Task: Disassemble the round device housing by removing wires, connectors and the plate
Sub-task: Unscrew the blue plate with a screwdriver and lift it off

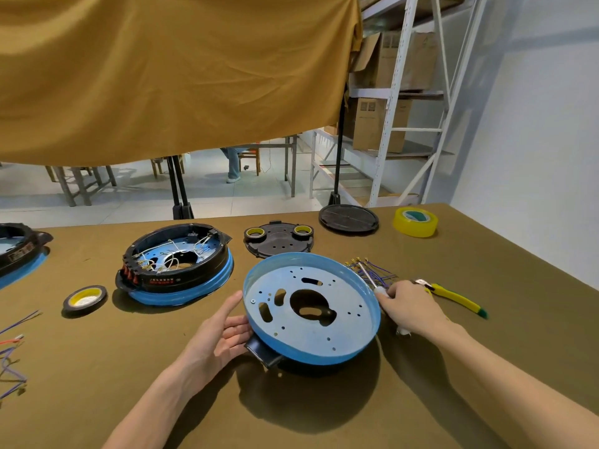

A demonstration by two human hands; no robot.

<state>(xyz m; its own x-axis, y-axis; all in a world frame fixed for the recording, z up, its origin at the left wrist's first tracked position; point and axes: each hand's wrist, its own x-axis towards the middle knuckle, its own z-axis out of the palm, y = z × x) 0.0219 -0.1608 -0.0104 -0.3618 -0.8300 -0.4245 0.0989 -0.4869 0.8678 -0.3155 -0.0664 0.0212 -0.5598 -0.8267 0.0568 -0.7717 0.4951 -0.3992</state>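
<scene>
A: On the left of the table lie loose wires, then a tape roll, then a second housing that has its white wires inside. Leave these.

B: And the one I work on?

A: It is in the middle, just in front of you, tilted up toward you. The blue plate is on top and the black housing shows only under its near edge. Your left hand is spread, with the palm and straight fingers against the left rim, and the thumb is up along it.

B: How will it handle?

A: I judge the plate is thin metal: stiff, light, with many holes and perhaps sharp edges there. The painted rim looks smooth, so it can slip. Hold it at the rim or at the black tab below, not through the holes.

B: And my right hand?

A: Your right hand is curled around a screwdriver, touching the right rim. Its tip points at the pile of purple wires behind. Further right lie the yellow pliers.
</scene>
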